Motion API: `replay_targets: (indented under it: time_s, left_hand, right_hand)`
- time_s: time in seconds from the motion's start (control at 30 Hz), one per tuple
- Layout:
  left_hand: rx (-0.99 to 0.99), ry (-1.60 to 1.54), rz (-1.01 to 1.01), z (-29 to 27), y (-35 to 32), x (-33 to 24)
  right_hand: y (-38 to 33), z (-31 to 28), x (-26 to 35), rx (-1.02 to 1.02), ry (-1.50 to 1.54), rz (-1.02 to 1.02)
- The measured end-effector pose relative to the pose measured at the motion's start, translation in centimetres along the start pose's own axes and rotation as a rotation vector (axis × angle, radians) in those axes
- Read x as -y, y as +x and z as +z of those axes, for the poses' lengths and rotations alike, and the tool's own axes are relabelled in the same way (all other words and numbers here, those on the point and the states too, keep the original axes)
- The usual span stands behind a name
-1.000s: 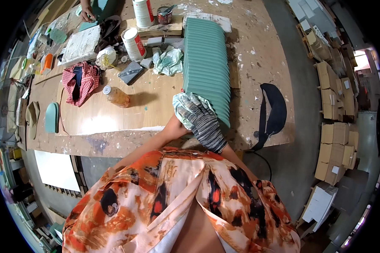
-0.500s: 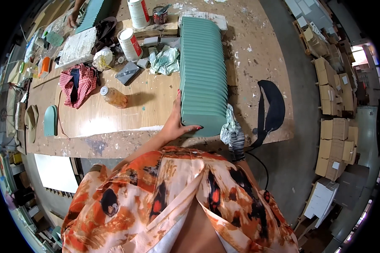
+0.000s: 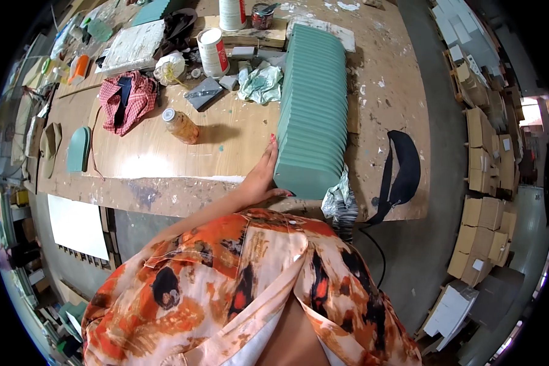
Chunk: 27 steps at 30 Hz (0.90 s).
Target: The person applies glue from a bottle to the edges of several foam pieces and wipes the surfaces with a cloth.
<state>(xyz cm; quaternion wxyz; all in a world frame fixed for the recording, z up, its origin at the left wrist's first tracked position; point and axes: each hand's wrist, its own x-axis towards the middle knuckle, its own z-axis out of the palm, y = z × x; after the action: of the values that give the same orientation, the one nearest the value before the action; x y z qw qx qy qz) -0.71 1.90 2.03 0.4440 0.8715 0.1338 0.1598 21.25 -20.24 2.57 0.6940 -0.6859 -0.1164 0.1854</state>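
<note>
Left hand against ribbed panel edge

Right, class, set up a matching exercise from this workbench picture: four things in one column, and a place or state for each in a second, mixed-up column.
Things:
1. ribbed green panel
2. jar
3. checked red cloth
4. black strap

Places or states:
A. crumpled, left part of the bench
B. lying on its side
C. left hand against its near corner
D. draped over the bench's right edge

Pairs: 1-C, 2-B, 3-A, 4-D
</note>
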Motion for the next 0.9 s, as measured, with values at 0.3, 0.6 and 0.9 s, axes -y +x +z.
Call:
replay_targets:
  time_s: [0.3, 0.6, 0.9]
  left_hand:
    - [-0.069, -0.046, -0.054, -0.1, 0.8, 0.2]
    - [-0.137, -0.208, 0.051, 1.7, 0.9, 1.4]
    - [-0.083, -0.187, 0.036, 0.9, 0.3, 0.9]
  right_hand:
    - [1.7, 4.9, 3.1, 0.200, -0.398, -0.261]
    - [0.0, 15.0, 6.2, 0.627, -1.223, -0.736]
    - [0.3, 21.4, 10.4, 1.119, -0.735, -0.436]
